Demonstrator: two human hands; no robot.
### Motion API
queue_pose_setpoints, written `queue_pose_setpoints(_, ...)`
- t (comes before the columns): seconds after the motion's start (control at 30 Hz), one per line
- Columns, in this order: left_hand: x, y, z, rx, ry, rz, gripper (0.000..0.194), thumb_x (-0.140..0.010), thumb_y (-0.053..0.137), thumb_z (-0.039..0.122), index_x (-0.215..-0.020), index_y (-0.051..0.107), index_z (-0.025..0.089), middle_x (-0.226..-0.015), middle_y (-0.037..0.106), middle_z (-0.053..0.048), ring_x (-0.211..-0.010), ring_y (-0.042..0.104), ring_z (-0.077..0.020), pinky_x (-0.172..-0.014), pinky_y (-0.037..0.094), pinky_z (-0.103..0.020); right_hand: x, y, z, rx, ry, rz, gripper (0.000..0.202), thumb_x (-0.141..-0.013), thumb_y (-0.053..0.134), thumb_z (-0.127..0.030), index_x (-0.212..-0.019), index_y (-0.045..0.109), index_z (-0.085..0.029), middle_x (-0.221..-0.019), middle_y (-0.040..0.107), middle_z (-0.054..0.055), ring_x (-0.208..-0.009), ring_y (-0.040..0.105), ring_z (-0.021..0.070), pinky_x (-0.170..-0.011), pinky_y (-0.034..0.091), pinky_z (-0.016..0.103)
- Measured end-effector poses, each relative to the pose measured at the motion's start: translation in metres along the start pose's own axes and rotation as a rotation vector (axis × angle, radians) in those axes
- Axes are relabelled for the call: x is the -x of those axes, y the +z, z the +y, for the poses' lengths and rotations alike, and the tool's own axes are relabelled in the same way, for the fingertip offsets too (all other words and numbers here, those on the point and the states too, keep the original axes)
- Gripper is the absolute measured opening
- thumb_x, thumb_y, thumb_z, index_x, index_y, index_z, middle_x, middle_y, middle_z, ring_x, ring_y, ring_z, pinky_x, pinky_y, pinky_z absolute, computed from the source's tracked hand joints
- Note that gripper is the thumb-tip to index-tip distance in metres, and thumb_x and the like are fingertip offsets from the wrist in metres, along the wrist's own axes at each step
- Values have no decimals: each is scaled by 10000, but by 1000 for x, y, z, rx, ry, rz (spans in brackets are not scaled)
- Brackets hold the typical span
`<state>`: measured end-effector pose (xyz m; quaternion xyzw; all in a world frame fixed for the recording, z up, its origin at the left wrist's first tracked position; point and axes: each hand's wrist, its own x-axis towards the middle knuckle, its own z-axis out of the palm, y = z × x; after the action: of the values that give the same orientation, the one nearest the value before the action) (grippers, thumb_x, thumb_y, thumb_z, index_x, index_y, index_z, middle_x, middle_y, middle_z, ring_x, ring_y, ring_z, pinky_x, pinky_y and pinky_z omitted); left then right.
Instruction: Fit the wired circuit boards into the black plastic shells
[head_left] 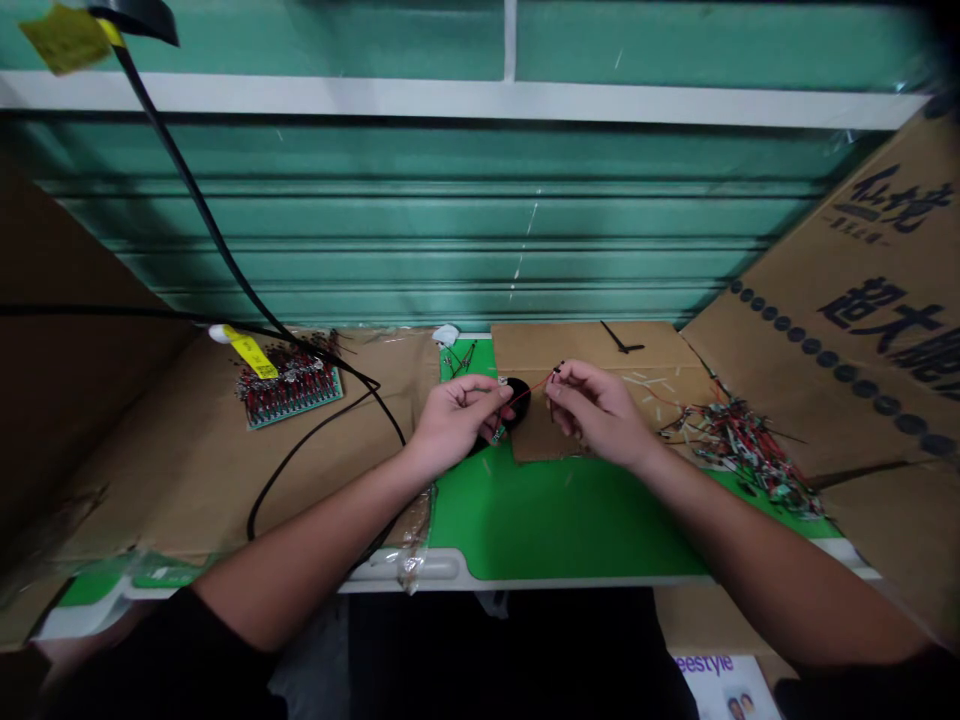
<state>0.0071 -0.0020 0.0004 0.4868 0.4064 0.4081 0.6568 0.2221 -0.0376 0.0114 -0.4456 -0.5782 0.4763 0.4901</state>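
Near the middle of the green table, my left hand (466, 415) pinches a small circuit board (499, 433) with thin wires. A red wire (534, 386) runs from it to my right hand (592, 405), whose thumb and fingers are closed on the wire's dark end. Behind my left fingers lies a round black object (517, 403), partly hidden. My right hand is above a flat cardboard piece (540, 440).
At the left, a board packed with wired parts (292, 395) lies on cardboard (352, 440) beside a black cable (281, 465). A tangled pile of wired pieces (750, 450) is at the right. Black tweezers-like tool (621, 340) lies behind. Cardboard walls (847, 330) flank the table.
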Motion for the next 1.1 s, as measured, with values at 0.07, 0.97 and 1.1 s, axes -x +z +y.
queue_pose_setpoints(0.07,-1,-1,0,33,-15,14,550,-674,994,555,-949,742,150,-752,784,-56,-532,645,-143,-485,538,-265,-2,-1,2,-24,11,21,436,-940,763,-607,-824,579,-228,-598,573,-51,-460,496,99,-429,350,239)
queue_pose_setpoints(0.97,6,3,1,-144,224,-33,361,-777,935,477,-929,829,167,-922,781,-75,-708,680,-141,-662,582,-269,0,15,18,-44,81,-147,410,-775,951,-490,-997,746,-213,-770,719,-2,-607,610,132,-514,479,255)
queue_pose_setpoints(1.1,7,3,3,-183,319,-44,325,-781,929,468,-890,840,174,-1043,743,-88,-802,698,-156,-690,580,-265,2,20,23,-39,76,-121,379,-778,941,-503,-988,799,-221,-788,742,8,-615,607,137,-521,468,263)
